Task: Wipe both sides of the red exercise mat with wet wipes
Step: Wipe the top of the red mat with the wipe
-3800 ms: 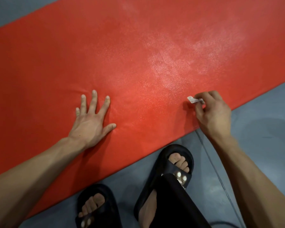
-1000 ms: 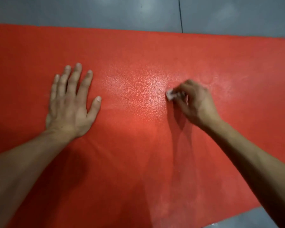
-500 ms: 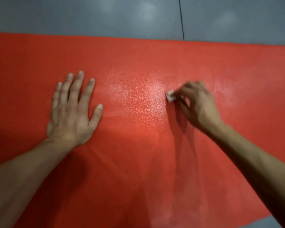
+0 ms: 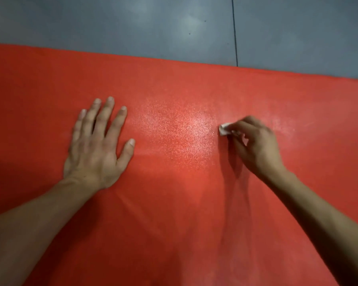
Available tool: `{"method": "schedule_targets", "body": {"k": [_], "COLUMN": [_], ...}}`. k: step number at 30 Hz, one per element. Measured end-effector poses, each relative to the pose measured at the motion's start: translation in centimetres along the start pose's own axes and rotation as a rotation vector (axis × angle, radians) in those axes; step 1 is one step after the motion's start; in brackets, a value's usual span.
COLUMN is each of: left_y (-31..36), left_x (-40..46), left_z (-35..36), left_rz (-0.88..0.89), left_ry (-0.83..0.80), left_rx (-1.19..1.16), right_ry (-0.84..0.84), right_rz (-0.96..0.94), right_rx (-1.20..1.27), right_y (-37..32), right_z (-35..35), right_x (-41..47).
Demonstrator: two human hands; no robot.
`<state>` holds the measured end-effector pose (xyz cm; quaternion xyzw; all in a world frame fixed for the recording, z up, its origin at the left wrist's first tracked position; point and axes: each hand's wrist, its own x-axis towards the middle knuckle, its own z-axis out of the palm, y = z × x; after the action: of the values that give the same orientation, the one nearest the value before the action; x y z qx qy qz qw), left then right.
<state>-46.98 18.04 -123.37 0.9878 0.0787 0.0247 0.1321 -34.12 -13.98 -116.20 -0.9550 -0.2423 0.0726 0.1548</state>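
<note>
The red exercise mat (image 4: 174, 213) lies flat on the floor and fills most of the view. My left hand (image 4: 97, 145) rests palm down on it at centre left, fingers spread, holding nothing. My right hand (image 4: 254, 145) is at centre right, fingers pinched on a small folded white wet wipe (image 4: 224, 129) pressed against the mat surface. A shiny patch of the mat sits between the two hands.
Grey floor (image 4: 132, 23) runs along the mat's far edge, with a dark seam line (image 4: 235, 34) crossing it. The mat continues out of view to the left, right and bottom.
Over the last second my right hand with the wipe has stayed in nearly the same spot on the mat. The view has tilted up a little. My left hand stays planted.
</note>
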Motion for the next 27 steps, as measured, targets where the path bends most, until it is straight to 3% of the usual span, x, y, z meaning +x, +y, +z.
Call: {"method": "schedule_targets", "body": {"k": [2, 6, 9, 16, 21, 27], "left_y": [0.0, -0.1, 0.0, -0.1, -0.2, -0.2], "left_x": [0.1, 0.1, 0.0, 0.0, 0.0, 0.0], "left_z": [0.0, 0.0, 0.0, 0.0, 0.1, 0.2], "left_rz": [0.0, 0.001, 0.0, 0.011, 0.014, 0.022], "left_ry": [0.002, -0.012, -0.006, 0.026, 0.023, 0.031], "left_rx": [0.0, 0.01, 0.01, -0.009, 0.003, -0.01], "right_ry": [0.02, 0.151, 0.154, 0.022, 0.137, 0.016], "right_rz": [-0.013, 0.0, 0.08, -0.003, 0.082, 0.278], "right_rx": [0.008, -0.072, -0.116, 0.001, -0.031, -0.129], "right_y": [0.3, 0.1, 0.2, 0.3, 0.0, 1.5], "right_z": [0.2, 1.3, 1.2, 0.3, 1.3, -1.6], "right_x": [0.3, 10.2, 15.0, 4.6, 14.0, 19.0]}}
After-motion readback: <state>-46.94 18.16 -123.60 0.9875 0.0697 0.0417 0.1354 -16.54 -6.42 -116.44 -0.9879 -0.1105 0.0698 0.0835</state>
